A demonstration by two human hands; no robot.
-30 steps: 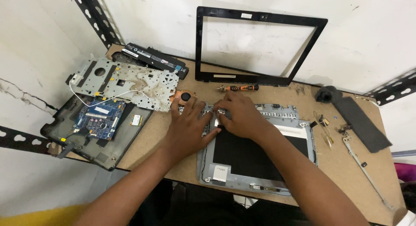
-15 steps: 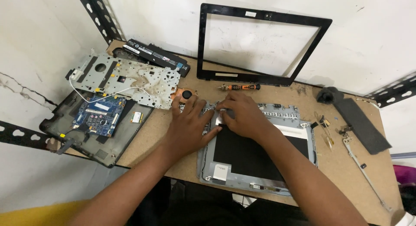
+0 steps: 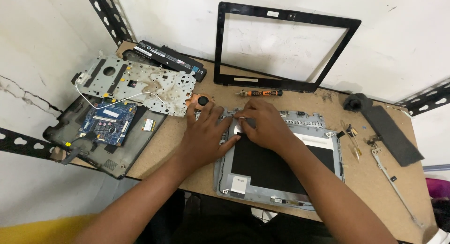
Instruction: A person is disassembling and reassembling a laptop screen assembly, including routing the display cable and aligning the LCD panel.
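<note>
Because both hands crowd the same upper-left corner of the grey laptop lid shell (image 3: 276,178), which lies flat at the near edge of the surface (image 3: 197,178), a slip looks the likeliest fault: a hard press could crack thin plastic or tear the small white piece under the fingertips. The shell also overhangs the near edge a little at 6 o'clock and could tip if leaned on. Left hand (image 3: 206,134): fingers spread and flat, pressing the shell's left rim, grasping nothing. Right hand (image 3: 262,124): fingers curled close, tips pinching or pressing at the white piece; which, I cannot tell. An orange-handled screwdriver (image 3: 259,92) lies at 12 o'clock, just beyond the knuckles; loose small parts (image 3: 351,131) sit at 3 o'clock, easily swept off.
</note>
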